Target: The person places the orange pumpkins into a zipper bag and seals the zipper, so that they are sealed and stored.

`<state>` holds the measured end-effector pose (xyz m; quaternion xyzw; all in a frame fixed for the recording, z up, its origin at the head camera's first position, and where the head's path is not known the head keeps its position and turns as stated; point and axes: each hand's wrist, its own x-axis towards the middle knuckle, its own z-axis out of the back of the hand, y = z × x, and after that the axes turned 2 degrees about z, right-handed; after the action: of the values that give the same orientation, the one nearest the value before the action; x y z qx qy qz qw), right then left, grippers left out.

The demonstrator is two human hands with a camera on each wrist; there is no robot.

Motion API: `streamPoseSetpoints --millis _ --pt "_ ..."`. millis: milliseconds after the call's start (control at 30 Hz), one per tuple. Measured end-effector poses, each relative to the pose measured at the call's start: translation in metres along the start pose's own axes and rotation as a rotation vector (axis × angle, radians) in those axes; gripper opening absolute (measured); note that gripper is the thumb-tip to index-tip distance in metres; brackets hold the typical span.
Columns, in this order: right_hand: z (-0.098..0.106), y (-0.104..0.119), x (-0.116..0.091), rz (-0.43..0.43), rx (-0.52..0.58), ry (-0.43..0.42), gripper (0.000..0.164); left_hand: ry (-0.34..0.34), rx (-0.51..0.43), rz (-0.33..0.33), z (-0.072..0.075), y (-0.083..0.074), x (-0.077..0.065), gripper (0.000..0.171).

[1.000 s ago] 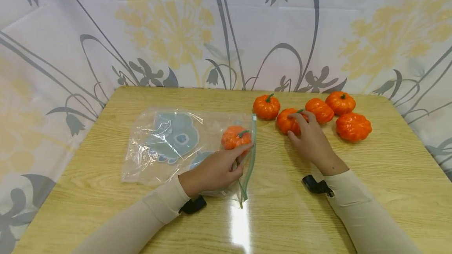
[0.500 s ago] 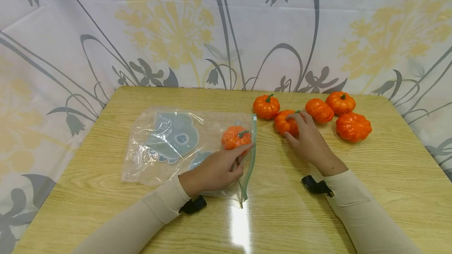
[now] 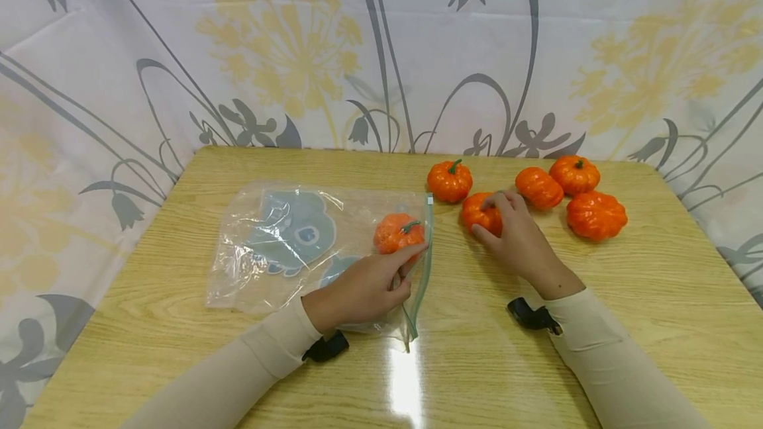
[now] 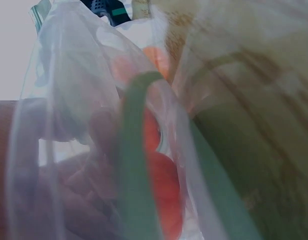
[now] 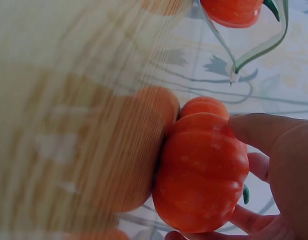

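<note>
A clear plastic zip bag lies flat on the left of the table, its green-edged mouth facing right. My left hand holds that mouth by its edge, and in the right wrist view the green edges stand apart. Just inside the bag is an orange toy pumpkin with a green stem. To the right of the mouth, my right hand grips another toy pumpkin, thumb on one side and fingers round the other. This pumpkin sits on its side at the tabletop.
One pumpkin stands at the back, beyond the gripped one. Three more, a tilted pumpkin, a back pumpkin and a front pumpkin, cluster to the right. A patterned cloth hangs behind the wooden table.
My right hand has drawn its pumpkin slightly left and toward me, away from the right cluster. The left hand and the bag have stayed in place.
</note>
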<state>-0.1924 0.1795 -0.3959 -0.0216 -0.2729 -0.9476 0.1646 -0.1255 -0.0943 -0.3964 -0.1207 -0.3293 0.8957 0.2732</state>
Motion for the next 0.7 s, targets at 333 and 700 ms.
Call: streamPoseSetpoints --millis 333,700 --pt "0.0002 0.0027 -0.0023 0.035 -0.003 -0.002 0.053 0.011 0.011 0.001 0.0002 -0.0003 0.0000 0.064" --pt "-0.0017 0.0040 -0.0019 0.086 -0.072 0.041 0.074 0.007 0.013 0.010 0.0001 -0.0007 -0.0001 0.065"
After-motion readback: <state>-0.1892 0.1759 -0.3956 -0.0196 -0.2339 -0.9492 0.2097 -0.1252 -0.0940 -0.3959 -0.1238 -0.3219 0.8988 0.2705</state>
